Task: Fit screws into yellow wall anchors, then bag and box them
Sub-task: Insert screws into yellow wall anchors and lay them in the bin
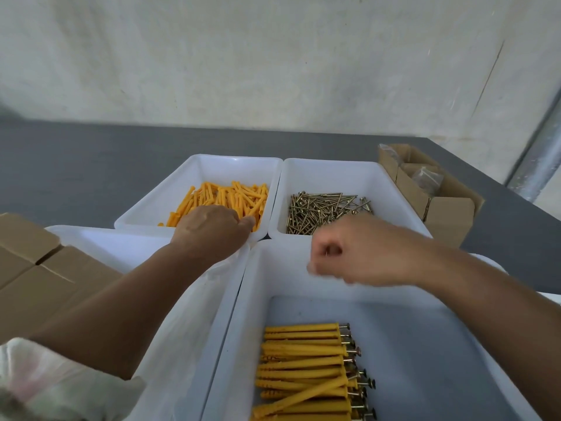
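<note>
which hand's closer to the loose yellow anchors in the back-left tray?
Left. The left hand is on the near side of the loose anchors, its fingers reaching into the pile. The right hand is off to their right, curled by the screw tray's near edge.
</note>
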Tool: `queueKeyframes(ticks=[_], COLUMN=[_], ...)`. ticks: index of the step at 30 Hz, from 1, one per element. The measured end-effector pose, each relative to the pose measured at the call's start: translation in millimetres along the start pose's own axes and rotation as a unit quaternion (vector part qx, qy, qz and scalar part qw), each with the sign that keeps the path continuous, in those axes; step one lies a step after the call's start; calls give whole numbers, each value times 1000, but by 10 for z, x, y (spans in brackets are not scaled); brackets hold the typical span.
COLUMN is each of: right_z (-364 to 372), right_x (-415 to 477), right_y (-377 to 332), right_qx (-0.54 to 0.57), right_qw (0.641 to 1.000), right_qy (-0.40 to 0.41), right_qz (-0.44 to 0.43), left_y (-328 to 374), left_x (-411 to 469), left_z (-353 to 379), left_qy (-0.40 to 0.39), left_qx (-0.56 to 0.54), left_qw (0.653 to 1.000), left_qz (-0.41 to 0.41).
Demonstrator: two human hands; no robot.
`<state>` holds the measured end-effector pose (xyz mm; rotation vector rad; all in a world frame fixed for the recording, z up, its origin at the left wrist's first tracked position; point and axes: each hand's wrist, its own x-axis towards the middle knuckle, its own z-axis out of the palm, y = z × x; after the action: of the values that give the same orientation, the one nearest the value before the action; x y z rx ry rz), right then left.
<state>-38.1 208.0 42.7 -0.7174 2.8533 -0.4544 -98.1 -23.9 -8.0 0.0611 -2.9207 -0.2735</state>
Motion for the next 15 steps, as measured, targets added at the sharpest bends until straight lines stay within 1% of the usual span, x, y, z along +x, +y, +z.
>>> queueKeyframes(ticks=[2,3,4,6,9,12,15], right_z=[-64,-68,-53,13,103,139,137], right_x=[77,112,143,189,251,353,421], right_y=[135,209,289,431,550,581,579], right_qx=[52,61,55,40,37,-20,-38], right_qw=[988,980,975,976,980,980,974], right_qy=[137,178,195,169,80,1,-30], right_qz=[42,68,93,133,178,196,223], left_y=[13,15,15,19,24,24,18], left_x=[-3,-5,-10,-14,2,10,5], left_z=[-1,0,0,-1,-20,-31,-26], left_qy=[8,10,11,4,-21,-41,-38], left_qx=[0,-2,-3,-5,-6,6,12], left_qw=[1000,1000,1000,1000,1000,999,999], left_qz=[-7,-10,-11,-8,1,17,14])
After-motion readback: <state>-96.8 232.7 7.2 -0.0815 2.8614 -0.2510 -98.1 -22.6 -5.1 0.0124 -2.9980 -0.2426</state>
